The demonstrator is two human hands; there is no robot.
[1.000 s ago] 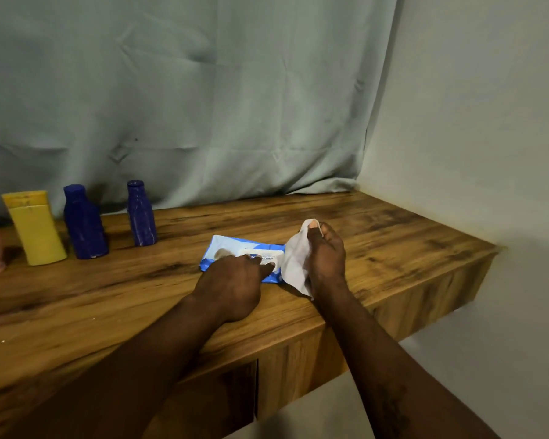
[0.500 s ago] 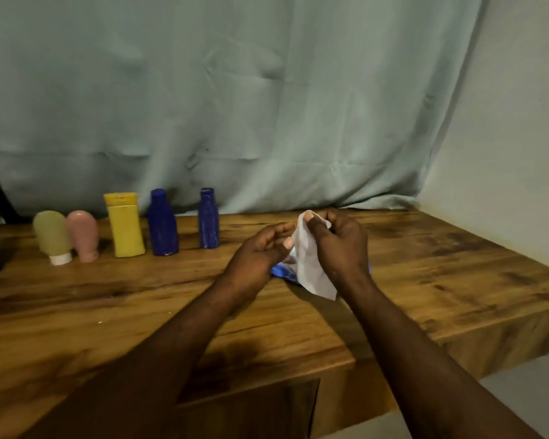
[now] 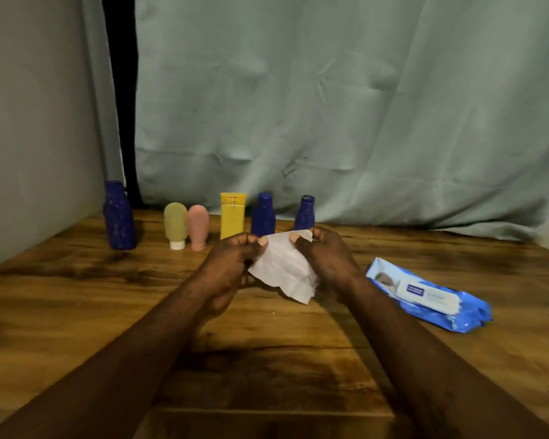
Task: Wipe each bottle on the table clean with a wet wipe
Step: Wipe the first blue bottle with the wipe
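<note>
Both hands (image 3: 235, 264) (image 3: 327, 258) pinch the wipe (image 3: 282, 267) by its top corners; the bottles (image 3: 263, 215) stand upright just beyond, the two right-end blue ones nearest.

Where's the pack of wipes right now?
In the head view the pack of wipes lies flat on the table, just right of the right hand holding the wet wipe, and nearer the camera than the rightmost blue bottle.

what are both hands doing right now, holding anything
Left hand: pinches the left top edge of the wet wipe.
Right hand: pinches the right top edge of the same wipe.
</note>
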